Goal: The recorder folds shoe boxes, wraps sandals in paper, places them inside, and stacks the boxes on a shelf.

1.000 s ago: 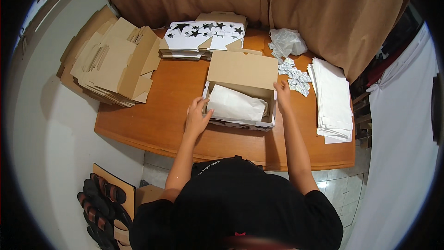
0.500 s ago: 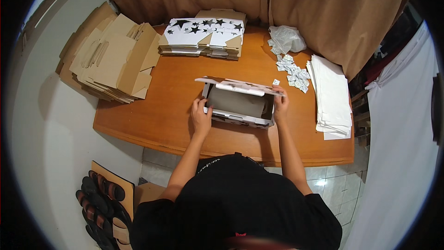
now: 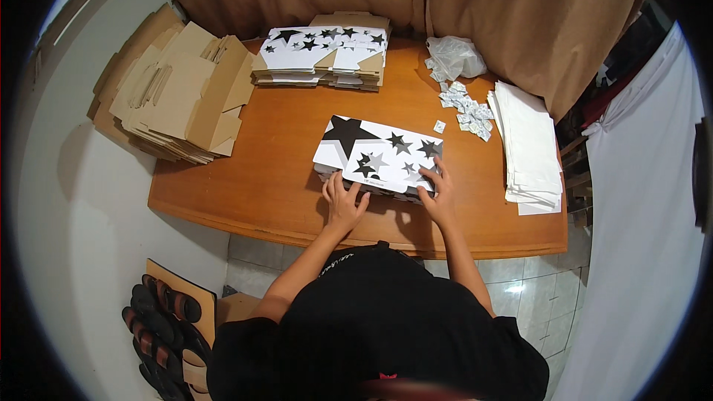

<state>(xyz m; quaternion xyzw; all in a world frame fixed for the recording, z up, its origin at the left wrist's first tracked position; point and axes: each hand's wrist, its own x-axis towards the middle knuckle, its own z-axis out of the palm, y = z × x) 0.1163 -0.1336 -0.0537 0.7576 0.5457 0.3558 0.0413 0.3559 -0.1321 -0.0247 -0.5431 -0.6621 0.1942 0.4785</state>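
A white cardboard box [image 3: 386, 150] printed with black and grey stars lies on the wooden table in front of me, its lid down over the top. At the box's near left side, my left hand [image 3: 344, 206] touches the front edge with fingers apart. My right hand [image 3: 440, 194] rests at the near right corner, its fingers spread over the lid's edge and the front. Neither hand is wrapped around anything. The inside of the box is hidden by the lid.
Flat brown cardboard [image 3: 167, 93] is stacked at the left. Behind the box lie folded star-printed cartons [image 3: 319, 56]. To the right are small white packets [image 3: 469, 113], a plastic bag [image 3: 457, 57] and a pile of white paper [image 3: 526, 148]. Sandals [image 3: 160, 327] hang at lower left.
The lid has swung down toward me and now covers the box opening. My left hand moved right along the front edge; my right hand came nearer, to the front right corner.
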